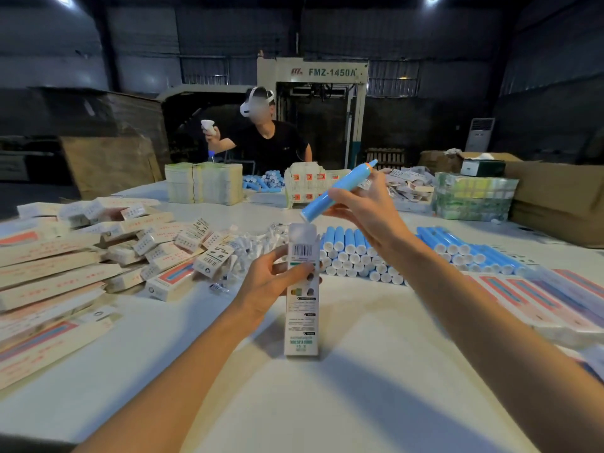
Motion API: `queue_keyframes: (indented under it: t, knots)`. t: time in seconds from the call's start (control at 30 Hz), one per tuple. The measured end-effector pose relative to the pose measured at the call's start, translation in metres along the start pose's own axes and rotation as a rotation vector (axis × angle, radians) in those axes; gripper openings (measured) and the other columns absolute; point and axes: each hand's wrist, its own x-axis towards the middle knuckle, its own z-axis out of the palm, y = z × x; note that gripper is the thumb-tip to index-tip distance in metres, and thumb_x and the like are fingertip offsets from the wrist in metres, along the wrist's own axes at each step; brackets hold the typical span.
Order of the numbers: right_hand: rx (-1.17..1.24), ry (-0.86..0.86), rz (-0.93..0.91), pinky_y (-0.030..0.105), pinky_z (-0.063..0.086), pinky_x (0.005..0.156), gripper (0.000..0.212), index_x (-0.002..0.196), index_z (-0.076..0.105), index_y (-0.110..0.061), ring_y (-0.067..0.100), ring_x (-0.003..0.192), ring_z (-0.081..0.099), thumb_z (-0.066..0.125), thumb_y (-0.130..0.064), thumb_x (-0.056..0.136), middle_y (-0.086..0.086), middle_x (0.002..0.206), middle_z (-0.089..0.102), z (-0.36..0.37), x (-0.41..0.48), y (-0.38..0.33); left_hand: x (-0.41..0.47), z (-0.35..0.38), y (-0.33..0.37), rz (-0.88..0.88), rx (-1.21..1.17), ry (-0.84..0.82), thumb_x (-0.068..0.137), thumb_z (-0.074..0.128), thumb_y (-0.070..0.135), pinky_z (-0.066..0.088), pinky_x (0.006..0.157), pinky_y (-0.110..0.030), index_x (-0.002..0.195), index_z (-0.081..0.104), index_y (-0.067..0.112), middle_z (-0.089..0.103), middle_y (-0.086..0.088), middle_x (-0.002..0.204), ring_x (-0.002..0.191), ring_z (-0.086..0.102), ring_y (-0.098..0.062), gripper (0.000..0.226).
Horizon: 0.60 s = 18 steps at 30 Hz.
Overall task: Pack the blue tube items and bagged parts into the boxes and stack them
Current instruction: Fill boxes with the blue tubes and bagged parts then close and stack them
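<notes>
The blue tube [338,191] hangs tilted in the air just above the open top of the box [302,308], its white-capped end low towards 7 o'clock and its orange-collared tip high towards 1 o'clock. The right hand [366,207] grips it around the middle with curled fingers and thumb. The body is smooth and pale blue.

The left hand [274,276] wraps its fingers round the upper part of the box, which stands upright on the table [327,403] with its top flap raised. The box is white with a barcode near the top and green print lower down.

At 9 o'clock of the box lie bagged parts [255,246], and beyond them a loose heap of packed boxes [98,253]. At 3 o'clock sits a stack of tubes [353,253], white caps facing the viewer, then flat boxes [523,295] farther right.

The tabletop is white and matte, crossed by arm shadows. At 12 o'clock, across the table, another person [268,138] in a black shirt holds a white object. Behind stands a pale machine [330,72] marked FMZ-1450A. The hall is dark, with corrugated walls. At 2 o'clock sit brown cartons [555,197].
</notes>
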Motion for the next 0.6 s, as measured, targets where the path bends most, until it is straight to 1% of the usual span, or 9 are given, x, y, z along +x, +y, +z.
queue_keyframes:
  t: [0.07,0.17,0.23,0.3,0.37,0.43,0.5,0.57,0.6]
  knots:
    - [-0.092,-0.044,-0.017,0.034,0.064,0.077,0.062,0.132,0.028,-0.022,0.032,0.102,0.075,0.072,-0.002,0.093,0.029,0.122,0.059,0.01,-0.001,0.005,0.0,-0.001,0.0,0.005,0.012,0.006,0.086,0.089,0.034,0.057,0.101,-0.063,0.133,0.068,0.024,0.08,-0.012,0.118,0.107,0.078,-0.036,0.053]
    - [-0.274,-0.101,-0.016,0.031,0.064,0.073,0.08,0.141,0.02,-0.037,0.025,0.101,0.074,0.071,-0.001,0.091,0.018,0.125,0.057,0.012,0.002,0.012,0.001,-0.002,0.0,0.019,0.03,0.003,0.085,0.09,0.037,0.055,0.102,-0.066,0.131,0.07,0.028,0.08,-0.012,0.118,0.108,0.078,-0.037,0.051]
    - [-0.419,-0.145,0.038,0.03,0.064,0.072,0.075,0.138,0.022,-0.038,0.02,0.101,0.072,0.073,-0.009,0.09,0.014,0.126,0.062,0.01,0.007,0.012,0.001,-0.003,0.0,0.024,0.033,-0.007,0.087,0.089,0.037,0.055,0.102,-0.066,0.132,0.069,0.027,0.08,-0.012,0.118,0.108,0.078,-0.036,0.049]
    - [-0.556,-0.179,0.085,0.03,0.063,0.076,0.067,0.137,0.027,-0.037,0.018,0.101,0.071,0.074,-0.02,0.092,0.01,0.122,0.068,0.008,0.014,0.01,0.002,-0.003,-0.001,0.029,0.04,-0.024,0.09,0.087,0.035,0.056,0.103,-0.064,0.134,0.067,0.026,0.08,-0.012,0.12,0.109,0.078,-0.035,0.049]
    - [-0.637,-0.213,0.097,0.034,0.059,0.08,0.062,0.138,0.03,-0.037,0.017,0.101,0.069,0.071,-0.028,0.093,0.007,0.121,0.069,0.009,0.018,0.008,0.002,-0.002,-0.002,0.03,0.04,-0.037,0.091,0.085,0.036,0.055,0.104,-0.063,0.137,0.064,0.026,0.079,-0.011,0.122,0.112,0.077,-0.034,0.051]
    - [-0.741,-0.277,0.089,0.039,0.055,0.083,0.061,0.142,0.031,-0.032,0.015,0.101,0.067,0.069,-0.033,0.094,0.006,0.122,0.066,0.014,0.017,0.009,0.002,0.0,-0.003,0.026,0.03,-0.048,0.091,0.084,0.041,0.054,0.105,-0.062,0.139,0.061,0.029,0.078,-0.01,0.124,0.114,0.076,-0.034,0.055]
    - [-0.916,-0.335,0.038,0.045,0.056,0.086,0.064,0.147,0.034,-0.024,0.022,0.103,0.066,0.069,-0.038,0.095,0.01,0.128,0.062,0.021,0.01,0.016,0.002,0.0,-0.005,0.021,-0.007,-0.063,0.091,0.084,0.046,0.055,0.105,-0.063,0.139,0.06,0.031,0.077,-0.011,0.127,0.115,0.075,-0.037,0.055]
    - [-1.033,-0.365,0.001,0.048,0.055,0.092,0.061,0.152,0.037,-0.023,0.025,0.109,0.061,0.061,-0.043,0.1,0.012,0.137,0.057,0.026,0.001,0.026,0.003,-0.002,-0.006,0.005,-0.062,-0.062,0.094,0.082,0.044,0.056,0.104,-0.062,0.14,0.058,0.033,0.075,-0.012,0.131,0.115,0.075,-0.041,0.054]
    - [-1.045,-0.377,-0.004,0.051,0.054,0.094,0.057,0.153,0.038,-0.024,0.026,0.112,0.061,0.055,-0.046,0.104,0.014,0.141,0.054,0.027,-0.005,0.031,0.003,-0.005,-0.007,0.0,-0.081,-0.048,0.096,0.08,0.042,0.056,0.103,-0.062,0.141,0.058,0.034,0.075,-0.013,0.131,0.114,0.074,-0.043,0.051]
